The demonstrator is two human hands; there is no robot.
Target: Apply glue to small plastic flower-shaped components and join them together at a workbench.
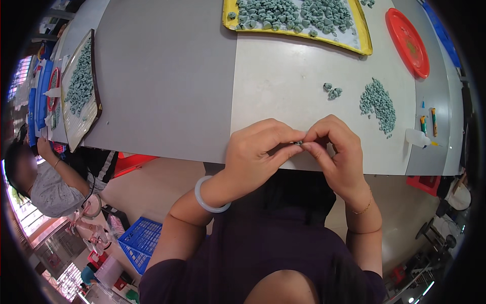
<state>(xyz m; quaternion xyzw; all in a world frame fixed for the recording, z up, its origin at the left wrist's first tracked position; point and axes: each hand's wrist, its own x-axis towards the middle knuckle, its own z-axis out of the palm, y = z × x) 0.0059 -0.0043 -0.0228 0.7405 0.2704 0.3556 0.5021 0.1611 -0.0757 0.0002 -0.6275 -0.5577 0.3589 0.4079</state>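
Note:
My left hand (pixel 260 144) and my right hand (pixel 336 152) meet just over the table's near edge. Thumb and forefinger of each pinch a tiny grey-green piece (pixel 299 143), mostly covered by the fingertips. Beyond my right hand lies a loose pile of small grey-green pieces (pixel 378 107). A few larger, rounded grey-green pieces (pixel 332 91) sit to the left of that pile. At the far side, a yellow-rimmed tray (pixel 298 35) holds many of these rounded pieces.
A red round lid or dish (pixel 408 43) lies at the far right. Near the right edge are a white squeeze bottle (pixel 417 138) and yellow-green tubes (pixel 434 121). Another tray (pixel 76 124) with green pieces stands at the left, by a seated person (pixel 55 187). A blue crate (pixel 139 243) is on the floor.

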